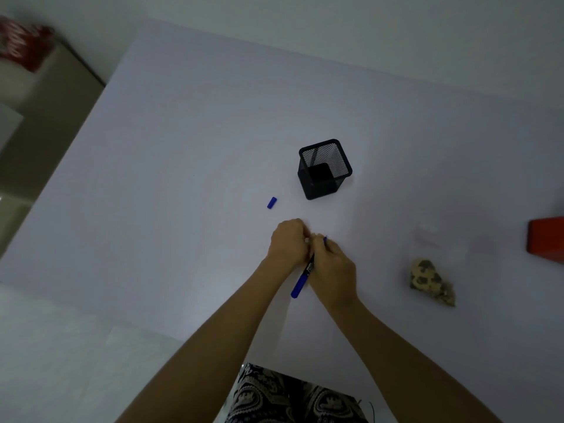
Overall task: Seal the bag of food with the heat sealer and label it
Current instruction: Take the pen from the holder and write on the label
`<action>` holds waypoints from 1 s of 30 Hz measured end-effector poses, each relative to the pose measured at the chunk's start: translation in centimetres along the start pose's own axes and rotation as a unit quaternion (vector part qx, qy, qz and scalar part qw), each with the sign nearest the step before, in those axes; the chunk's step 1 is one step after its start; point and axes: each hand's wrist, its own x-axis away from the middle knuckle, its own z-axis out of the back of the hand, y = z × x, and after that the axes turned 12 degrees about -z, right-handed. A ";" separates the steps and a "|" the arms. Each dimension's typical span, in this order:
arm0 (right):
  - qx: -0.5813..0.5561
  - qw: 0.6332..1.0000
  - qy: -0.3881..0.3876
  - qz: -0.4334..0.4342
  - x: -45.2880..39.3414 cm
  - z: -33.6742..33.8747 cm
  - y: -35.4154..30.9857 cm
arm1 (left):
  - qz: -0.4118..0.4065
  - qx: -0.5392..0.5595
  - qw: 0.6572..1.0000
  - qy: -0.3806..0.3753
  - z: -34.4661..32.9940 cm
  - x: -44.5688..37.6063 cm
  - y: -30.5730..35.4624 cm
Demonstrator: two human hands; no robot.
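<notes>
Pen cap [271,203] lies loose on the tabletop [183,148], left of the hands. Left hand [288,241] has fingers curled down over something small and pale, probably the label; too small to tell, so its grip is uncertain. Right hand [334,270] touches it, grip clamped round a blue marker [303,277], tip down at the spot between both hands, tail sticking back toward the person. Looks like writing the label. Black mesh pen holder [325,169] stands upright beyond the hands.

Bag of food [433,282] lies well apart to the right, on the tabletop, clear film above a clump of mottled contents. Judgement: light, floppy, slippery film; contents likely shift and crush. Best held by the bare upper film with a pinch, not by the lump. Red object [547,239] at the right edge, cut off, perhaps the sealer.
</notes>
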 end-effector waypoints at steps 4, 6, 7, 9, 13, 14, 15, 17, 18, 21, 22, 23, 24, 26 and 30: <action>0.027 0.998 0.060 0.015 -0.7 0.0 -0.5 | 0.002 0.102 0.995 -0.021 0.8 -0.2 -0.3; 0.020 0.999 0.047 -0.003 -1.1 0.3 -0.8 | -0.003 0.143 0.990 -0.012 1.3 -0.1 -0.5; 0.015 0.999 0.041 -0.014 -1.4 0.5 -1.0 | -0.006 0.154 0.988 0.005 1.5 0.0 -0.7; -0.056 0.997 0.020 -0.046 -2.1 0.7 -1.1 | -0.022 0.171 0.984 0.051 1.7 0.2 -1.0; -0.331 0.928 -0.003 -0.168 -3.6 1.1 -2.0 | -0.074 0.192 0.976 0.067 1.6 0.9 -1.5; -0.374 0.902 -0.004 -0.214 -3.7 1.0 -2.1 | -0.079 0.199 0.974 0.068 1.4 1.0 -1.7; -0.405 0.879 -0.001 -0.252 -3.7 0.8 -2.0 | -0.078 0.205 0.973 0.076 1.3 1.0 -1.8; -0.423 0.860 0.011 -0.285 -3.5 0.2 -1.7 | -0.064 0.214 0.969 0.103 0.8 1.0 -2.1; -0.417 0.864 0.019 -0.283 -3.3 0.2 -1.8 | -0.055 0.217 0.968 0.113 0.5 1.0 -2.1; -0.352 0.904 0.054 -0.238 -2.8 0.1 -1.6 | -0.037 0.211 0.968 0.127 -0.4 0.9 -2.1; -0.312 0.922 0.064 -0.219 -2.8 0.1 -1.6 | -0.034 0.204 0.969 0.133 -0.6 0.9 -1.9; -0.268 0.940 0.069 -0.200 -2.9 0.2 -1.6 | -0.037 0.189 0.971 0.141 -0.8 0.8 -1.8; -0.225 0.955 0.068 -0.180 -2.9 0.2 -1.6 | -0.047 0.169 0.973 0.150 -0.9 0.6 -1.7; -0.146 0.980 0.072 -0.113 -2.9 0.3 -1.3 | -0.077 0.132 0.975 0.163 -1.1 0.5 -1.6; -0.113 0.993 0.022 -0.012 -3.0 0.3 -0.3 | -0.113 0.088 0.971 0.193 -1.3 0.6 -1.8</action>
